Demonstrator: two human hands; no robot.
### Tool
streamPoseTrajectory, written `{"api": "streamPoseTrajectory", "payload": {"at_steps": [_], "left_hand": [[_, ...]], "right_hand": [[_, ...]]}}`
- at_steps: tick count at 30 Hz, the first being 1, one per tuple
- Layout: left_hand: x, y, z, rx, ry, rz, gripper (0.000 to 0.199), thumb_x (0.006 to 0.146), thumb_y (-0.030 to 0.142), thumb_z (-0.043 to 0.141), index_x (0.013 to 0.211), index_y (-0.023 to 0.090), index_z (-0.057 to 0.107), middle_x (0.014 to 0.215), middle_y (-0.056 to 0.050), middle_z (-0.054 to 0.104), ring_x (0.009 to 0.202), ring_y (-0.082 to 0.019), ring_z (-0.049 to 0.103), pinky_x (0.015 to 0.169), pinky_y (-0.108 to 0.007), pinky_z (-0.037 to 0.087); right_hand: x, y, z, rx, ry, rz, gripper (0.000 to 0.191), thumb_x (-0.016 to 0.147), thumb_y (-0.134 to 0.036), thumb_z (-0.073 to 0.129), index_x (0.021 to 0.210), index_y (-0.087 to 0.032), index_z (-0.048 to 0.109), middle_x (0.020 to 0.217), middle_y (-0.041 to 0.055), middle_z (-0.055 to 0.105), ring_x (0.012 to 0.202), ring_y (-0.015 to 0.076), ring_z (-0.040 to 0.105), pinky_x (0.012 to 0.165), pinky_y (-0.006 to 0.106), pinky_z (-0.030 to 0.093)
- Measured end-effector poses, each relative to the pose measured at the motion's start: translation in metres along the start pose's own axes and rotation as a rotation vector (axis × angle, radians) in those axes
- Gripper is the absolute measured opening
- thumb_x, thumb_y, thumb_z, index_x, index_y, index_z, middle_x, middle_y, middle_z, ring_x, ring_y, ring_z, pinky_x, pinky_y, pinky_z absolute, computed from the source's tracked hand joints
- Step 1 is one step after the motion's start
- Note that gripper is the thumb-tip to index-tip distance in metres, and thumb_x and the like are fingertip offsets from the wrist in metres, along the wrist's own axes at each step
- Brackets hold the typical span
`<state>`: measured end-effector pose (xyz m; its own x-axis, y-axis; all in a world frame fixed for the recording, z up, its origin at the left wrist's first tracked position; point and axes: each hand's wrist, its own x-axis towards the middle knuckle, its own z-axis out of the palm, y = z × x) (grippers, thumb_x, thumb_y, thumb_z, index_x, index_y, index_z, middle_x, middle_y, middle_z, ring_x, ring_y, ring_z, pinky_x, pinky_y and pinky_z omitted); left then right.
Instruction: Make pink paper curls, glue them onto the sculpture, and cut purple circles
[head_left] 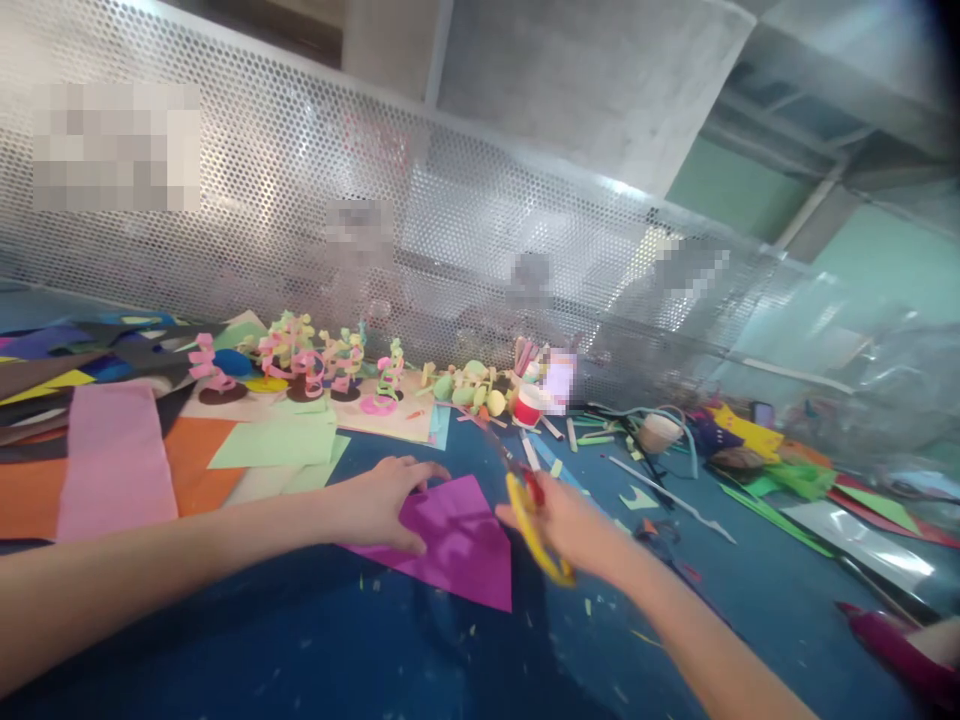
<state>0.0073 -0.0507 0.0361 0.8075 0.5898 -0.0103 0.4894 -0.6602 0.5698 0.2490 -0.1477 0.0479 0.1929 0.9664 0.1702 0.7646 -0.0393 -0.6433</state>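
A purple sheet (pixel 469 550) lies on the blue table in front of me, one corner pointing toward me. My left hand (pixel 375 508) is at the sheet's left side, thumb and fingers apart and curved over its edge. Just right of the sheet, my right hand (pixel 570 520) grips a pair of scissors (pixel 538 548) with yellow and red handles. Their blades point away from me and are blurred, so I cannot tell how far apart they are.
Coloured sheets, including a pink sheet (pixel 116 450) and a light green sheet (pixel 274 442), cover the left side. Pink and green spiral crafts (pixel 304 365) stand behind. Beyond are a red-and-white cup (pixel 527 408), paper scraps, a yellow star shape (pixel 742 435) and a perforated metal screen (pixel 480 230).
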Motion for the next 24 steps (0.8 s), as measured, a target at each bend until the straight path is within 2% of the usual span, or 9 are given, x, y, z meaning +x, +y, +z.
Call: {"api": "streamPoseTrajectory", "payload": {"at_steps": [2, 5, 11, 13, 15, 17, 19, 21, 24], "left_hand": [[-0.001, -0.003, 0.002, -0.015, 0.027, 0.009, 0.075, 0.058, 0.046, 0.069, 0.126, 0.029, 0.044, 0.114, -0.008, 0.053, 0.110, -0.031, 0.044, 0.088, -0.041, 0.039], [-0.005, -0.007, 0.005, -0.039, 0.050, 0.024, 0.071, 0.059, 0.044, 0.068, 0.125, 0.028, 0.047, 0.121, -0.008, 0.050, 0.116, -0.031, 0.040, 0.093, -0.040, 0.037], [-0.011, -0.005, 0.003, -0.088, 0.078, -0.005, 0.073, 0.058, 0.049, 0.069, 0.125, 0.029, 0.047, 0.122, -0.008, 0.050, 0.112, -0.029, 0.045, 0.093, -0.040, 0.038], [-0.011, -0.005, 0.000, -0.136, 0.185, -0.019, 0.072, 0.059, 0.053, 0.068, 0.123, 0.027, 0.049, 0.119, -0.009, 0.052, 0.110, -0.030, 0.046, 0.093, -0.041, 0.037], [-0.008, -0.008, -0.005, -0.288, 0.369, -0.059, 0.062, 0.065, 0.056, 0.063, 0.118, 0.025, 0.053, 0.112, -0.009, 0.056, 0.103, -0.030, 0.050, 0.089, -0.039, 0.039], [-0.006, -0.012, -0.009, -0.528, 0.583, -0.101, 0.051, 0.075, 0.058, 0.050, 0.110, 0.021, 0.056, 0.098, -0.008, 0.060, 0.093, -0.026, 0.055, 0.083, -0.036, 0.042], [-0.005, -0.016, -0.013, -0.741, 0.705, -0.085, 0.051, 0.083, 0.059, 0.032, 0.104, 0.018, 0.056, 0.086, -0.006, 0.060, 0.084, -0.023, 0.057, 0.080, -0.034, 0.044], [-0.007, -0.016, -0.013, -0.868, 0.640, -0.011, 0.053, 0.085, 0.058, 0.025, 0.101, 0.017, 0.056, 0.081, -0.006, 0.061, 0.081, -0.021, 0.058, 0.079, -0.034, 0.046], [-0.010, -0.004, -0.004, -0.924, 0.348, 0.054, 0.040, 0.082, 0.050, 0.047, 0.103, 0.018, 0.058, 0.090, -0.008, 0.065, 0.085, -0.022, 0.060, 0.081, -0.035, 0.046]], "right_hand": [[-0.008, -0.008, 0.015, -0.026, -0.039, 0.020, 0.015, 0.062, -0.026, 0.067, 0.070, -0.021, 0.055, 0.064, 0.0028, 0.060, 0.053, 0.0173, 0.052, 0.049, 0.028, 0.036], [-0.013, -0.014, 0.025, 0.047, -0.063, 0.035, 0.013, 0.062, -0.019, 0.062, 0.070, -0.021, 0.052, 0.067, 0.0031, 0.059, 0.058, 0.0177, 0.053, 0.052, 0.029, 0.037], [-0.004, -0.016, 0.022, 0.354, -0.093, 0.120, 0.019, 0.057, -0.011, 0.060, 0.066, -0.021, 0.047, 0.058, -0.0044, 0.051, 0.048, 0.0114, 0.048, 0.047, 0.024, 0.038], [0.004, -0.015, 0.017, 0.479, -0.064, 0.136, 0.021, 0.056, -0.014, 0.061, 0.066, -0.021, 0.044, 0.057, -0.0061, 0.048, 0.047, 0.0102, 0.047, 0.046, 0.023, 0.038], [0.014, -0.012, 0.010, 0.611, -0.003, 0.139, 0.023, 0.058, -0.022, 0.063, 0.068, -0.023, 0.042, 0.056, -0.0069, 0.046, 0.048, 0.0112, 0.049, 0.046, 0.023, 0.040], [0.027, -0.007, 0.002, 0.740, 0.080, 0.131, 0.028, 0.060, -0.030, 0.063, 0.069, -0.024, 0.038, 0.058, -0.0064, 0.047, 0.054, 0.0134, 0.054, 0.049, 0.025, 0.044], [0.039, -0.001, -0.005, 0.847, 0.143, 0.121, 0.032, 0.058, -0.034, 0.064, 0.066, -0.025, 0.035, 0.059, -0.0054, 0.049, 0.062, 0.0158, 0.059, 0.055, 0.028, 0.048], [0.048, 0.001, -0.007, 0.923, 0.165, 0.116, 0.035, 0.055, -0.033, 0.066, 0.062, -0.025, 0.033, 0.058, -0.0044, 0.050, 0.068, 0.0181, 0.061, 0.059, 0.030, 0.051], [0.051, -0.004, 0.007, 0.981, 0.151, 0.113, 0.034, 0.055, -0.030, 0.068, 0.060, -0.024, 0.035, 0.057, -0.0032, 0.054, 0.068, 0.0194, 0.064, 0.061, 0.032, 0.054]]}}
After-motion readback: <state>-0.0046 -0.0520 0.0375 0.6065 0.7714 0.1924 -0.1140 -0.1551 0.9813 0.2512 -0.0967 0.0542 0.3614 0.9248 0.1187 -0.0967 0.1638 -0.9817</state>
